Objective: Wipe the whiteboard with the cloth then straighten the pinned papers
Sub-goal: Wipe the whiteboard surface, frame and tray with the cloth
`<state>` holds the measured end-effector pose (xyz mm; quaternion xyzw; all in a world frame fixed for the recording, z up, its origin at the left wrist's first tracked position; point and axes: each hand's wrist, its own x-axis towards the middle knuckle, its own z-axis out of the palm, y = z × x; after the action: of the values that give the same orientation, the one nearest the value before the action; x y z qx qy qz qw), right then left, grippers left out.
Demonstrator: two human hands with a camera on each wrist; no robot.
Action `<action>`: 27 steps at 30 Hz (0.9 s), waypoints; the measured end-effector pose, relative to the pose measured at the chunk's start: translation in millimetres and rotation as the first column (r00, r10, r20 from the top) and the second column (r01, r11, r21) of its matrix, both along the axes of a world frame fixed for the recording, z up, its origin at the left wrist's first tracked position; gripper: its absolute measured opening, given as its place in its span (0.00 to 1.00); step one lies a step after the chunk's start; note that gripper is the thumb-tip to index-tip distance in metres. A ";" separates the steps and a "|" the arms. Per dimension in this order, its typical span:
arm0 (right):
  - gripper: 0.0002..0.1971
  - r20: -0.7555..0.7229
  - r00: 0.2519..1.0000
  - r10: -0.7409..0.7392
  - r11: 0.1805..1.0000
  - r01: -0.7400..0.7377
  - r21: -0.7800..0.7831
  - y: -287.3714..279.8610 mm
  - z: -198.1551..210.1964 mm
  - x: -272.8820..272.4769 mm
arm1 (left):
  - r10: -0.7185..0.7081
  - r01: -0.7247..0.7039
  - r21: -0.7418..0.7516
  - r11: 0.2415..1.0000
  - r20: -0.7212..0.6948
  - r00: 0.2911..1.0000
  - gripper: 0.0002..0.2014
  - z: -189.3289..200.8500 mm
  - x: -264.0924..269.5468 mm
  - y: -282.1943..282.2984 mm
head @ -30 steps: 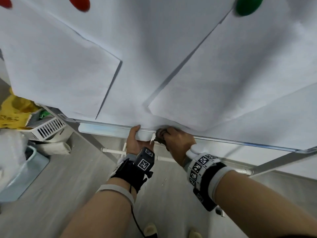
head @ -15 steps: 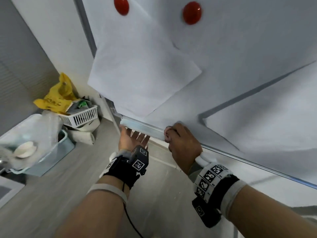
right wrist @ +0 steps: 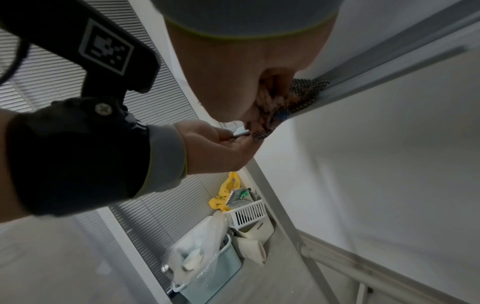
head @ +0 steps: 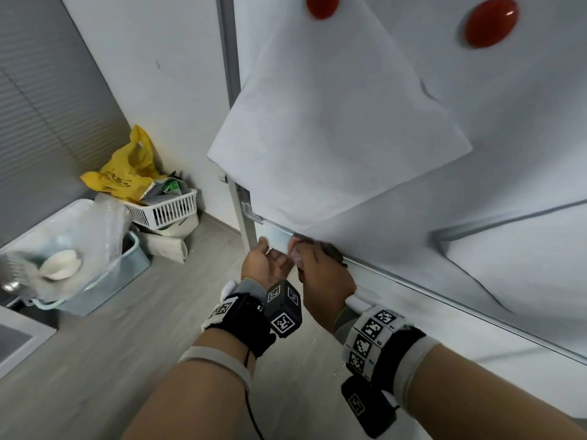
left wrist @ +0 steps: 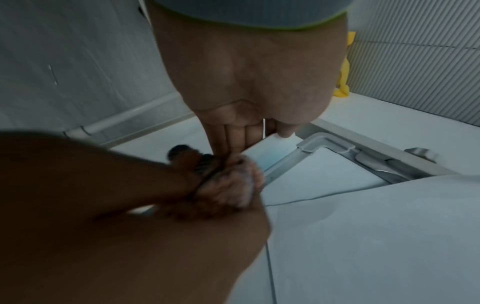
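The whiteboard's bottom tray (head: 277,239) ends at the board's lower left corner. My right hand (head: 320,276) grips a bunched brown and dark mottled cloth (head: 298,254) and presses it on the tray near that end; the cloth (right wrist: 298,92) lies against the rail. My left hand (head: 265,265) is palm up just under the tray end, its straight fingers (left wrist: 233,135) touching the cloth and tray edge. A tilted white paper (head: 333,138) hangs under a red magnet (head: 322,4). Another sheet (head: 524,249) lies skewed at the right, with a second red magnet (head: 490,22) above.
On the floor at the left wall stand a yellow bag (head: 124,176), a white slatted basket (head: 168,211) and a pale blue bin (head: 104,277) holding a clear plastic bag. The board's metal leg (head: 246,217) drops beside my left hand. Grey blinds cover the left side.
Both hands have slid left along the tray to the board's lower left corner, the right still gripping the cloth. The left hand's fingers have straightened, palm up, under the tray end.
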<state>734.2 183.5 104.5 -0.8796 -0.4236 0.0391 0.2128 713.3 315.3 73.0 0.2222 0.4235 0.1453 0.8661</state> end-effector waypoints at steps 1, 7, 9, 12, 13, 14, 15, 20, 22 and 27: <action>0.20 -0.034 0.999 0.030 1.000 -0.030 0.006 13.2 0.0 1.9 | -0.026 0.026 0.025 0.999 -0.018 1.000 0.21 -2.5 -2.0 2.3; 0.22 -0.065 0.985 0.159 0.985 -0.163 -0.056 46.8 8.0 8.4 | -0.087 0.092 0.067 0.994 -0.073 0.994 0.20 2.2 -8.8 9.8; 0.21 0.018 0.985 0.171 0.985 -0.171 0.006 24.1 8.4 7.4 | -0.038 0.046 0.075 0.996 -0.115 0.993 0.16 3.4 -5.4 12.9; 0.23 0.168 0.982 0.086 0.989 -0.104 0.103 -19.0 -5.6 12.4 | 0.008 0.009 0.112 0.994 -0.155 0.988 0.14 2.9 1.0 9.6; 0.27 0.208 0.976 0.070 0.988 -0.096 0.119 -29.3 -11.0 14.2 | 0.006 0.010 0.109 0.994 -0.148 0.989 0.14 5.4 2.1 6.0; 0.28 0.223 0.973 0.058 0.987 -0.090 0.134 -34.7 -14.6 15.2 | 0.006 0.009 0.105 0.994 -0.145 0.989 0.15 5.5 3.1 3.5; 0.26 0.219 0.974 0.052 0.986 -0.084 0.141 -35.7 -15.5 16.4 | 0.002 0.014 0.107 0.994 -0.148 0.989 0.15 6.5 3.3 1.1; 0.20 0.044 0.990 0.131 0.991 -0.131 -0.005 4.4 -3.9 14.3 | 0.008 0.019 0.135 0.991 -0.198 0.980 0.14 6.7 0.5 1.9; 0.23 -0.001 0.985 0.173 0.983 -0.173 -0.064 27.9 3.1 11.8 | -0.028 0.058 0.153 0.987 -0.193 0.981 0.16 7.3 -1.1 5.1; 0.23 -0.024 0.984 0.179 0.977 -0.180 -0.116 37.6 11.9 11.3 | -0.027 0.073 0.235 0.969 -0.191 0.981 0.16 12.7 -6.7 4.6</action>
<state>745.5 221.1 116.4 -0.8485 -0.4968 0.0890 0.1592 706.6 319.9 85.7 0.3490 0.4763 0.1522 0.7926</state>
